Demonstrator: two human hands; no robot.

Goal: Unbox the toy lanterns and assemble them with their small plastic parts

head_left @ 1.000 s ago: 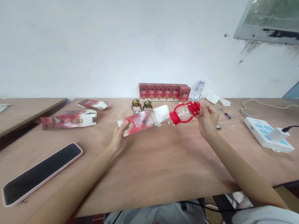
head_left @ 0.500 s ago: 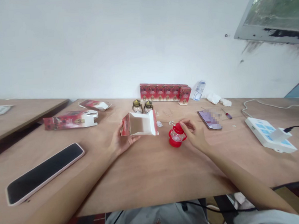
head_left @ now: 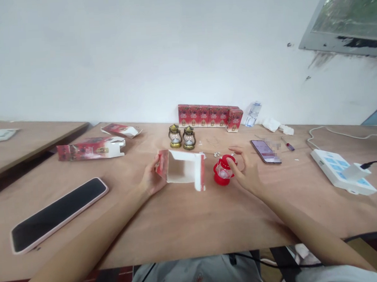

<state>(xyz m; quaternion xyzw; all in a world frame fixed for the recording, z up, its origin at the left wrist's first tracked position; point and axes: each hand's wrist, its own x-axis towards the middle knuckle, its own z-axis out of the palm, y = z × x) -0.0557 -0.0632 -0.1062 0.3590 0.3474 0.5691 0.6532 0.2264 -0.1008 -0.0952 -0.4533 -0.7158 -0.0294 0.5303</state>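
Note:
My left hand grips a red-and-white cardboard box by its left side; the box's open end faces me and a white flap sticks out on its right. A small red lantern with a clear middle stands upright on the table. My right hand is just right of the lantern, thumb and fingers spread apart. The thumb overlaps the lantern's top; whether it touches I cannot tell. Behind the box stand two bronze-coloured lanterns. Several small button-like discs lie behind the red lantern.
Red boxes stand in a row by the wall. Opened cartons lie at left, above a large phone. On the right are a smaller phone, a screwdriver, a plastic bottle, crumpled tissue and a power strip.
The box in my left hand has come lower and nearer, and its flap now hangs down. My right hand's fingers have spread away from the red lantern's top. The lantern has stayed put.

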